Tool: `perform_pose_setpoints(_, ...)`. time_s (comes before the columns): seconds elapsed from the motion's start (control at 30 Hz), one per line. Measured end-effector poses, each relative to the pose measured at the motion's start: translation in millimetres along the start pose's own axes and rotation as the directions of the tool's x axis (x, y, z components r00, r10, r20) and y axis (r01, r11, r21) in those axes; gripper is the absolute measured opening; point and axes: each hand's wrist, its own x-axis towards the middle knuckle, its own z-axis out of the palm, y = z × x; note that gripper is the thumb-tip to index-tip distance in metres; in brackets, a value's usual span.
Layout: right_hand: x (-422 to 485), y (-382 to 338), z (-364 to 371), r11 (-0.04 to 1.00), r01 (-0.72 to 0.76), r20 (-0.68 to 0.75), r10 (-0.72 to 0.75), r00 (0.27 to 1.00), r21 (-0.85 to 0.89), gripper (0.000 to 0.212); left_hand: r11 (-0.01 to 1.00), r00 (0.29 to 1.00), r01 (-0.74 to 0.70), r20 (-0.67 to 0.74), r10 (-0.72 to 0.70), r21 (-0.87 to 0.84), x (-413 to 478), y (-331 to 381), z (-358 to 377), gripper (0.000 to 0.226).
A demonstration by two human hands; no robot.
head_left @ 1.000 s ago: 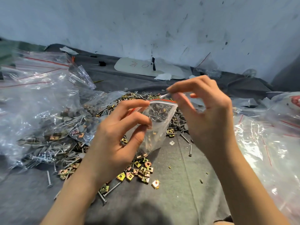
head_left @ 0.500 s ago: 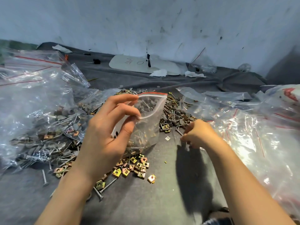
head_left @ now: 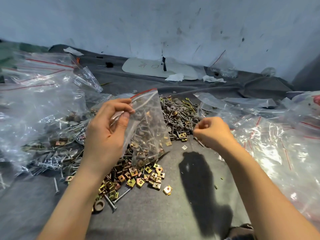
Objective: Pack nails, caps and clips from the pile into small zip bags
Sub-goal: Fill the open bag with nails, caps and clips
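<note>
My left hand (head_left: 105, 134) grips a small clear zip bag (head_left: 147, 125) with a red strip by its left edge, above the pile. The bag holds some nails and other hardware. My right hand (head_left: 211, 132) has its fingers curled at the pile's right edge and pinches a nail (head_left: 199, 142) near the cloth. The pile of nails, grey caps and clips (head_left: 178, 118) lies behind and under the bag. Brass-coloured square clips (head_left: 140, 177) are spread in front of it.
Heaps of clear zip bags lie at the left (head_left: 34, 104) and at the right (head_left: 270, 135). The grey cloth (head_left: 155, 213) covers the surface. A white card (head_left: 155, 68) and paper scraps lie by the back wall. Loose nails (head_left: 114, 201) sit near my left forearm.
My right hand left the bag's mouth, dropped to the pile's right edge and took hold of a nail. My left hand kept the bag, which now tilts with its mouth up-left.
</note>
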Motion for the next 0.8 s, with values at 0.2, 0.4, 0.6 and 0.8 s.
perform_pose_setpoints(0.2, -45, -59, -17, 0.634, 0.701, -0.479, -0.529, 0.7, 0.325, 0.023, 0.975, 0.961, -0.221, 0.178, 0.212, 0.03, -7, 12, 9, 0.01)
perform_pose_setpoints(0.4, -61, -67, -15, 0.635, 0.763, -0.421, -0.664, 0.619, 0.12, 0.008, 0.945, 0.929, -0.314, 0.236, 0.286, 0.088, -8, 20, 12, 0.019)
perform_pose_setpoints(0.6, -23, -31, -20, 0.897, 0.413, -0.441, -0.311, 0.842, 0.156, 0.01, 0.955, 0.942, -0.285, 0.207, 0.263, 0.08, -9, 15, 9, 0.018)
perform_pose_setpoints(0.8, 13, 27, 8, 0.968, -0.091, -0.075, 0.076, 0.994, -0.232, 0.012, 0.959, 0.945, -0.275, 0.205, 0.256, 0.069, -9, 15, 7, 0.019)
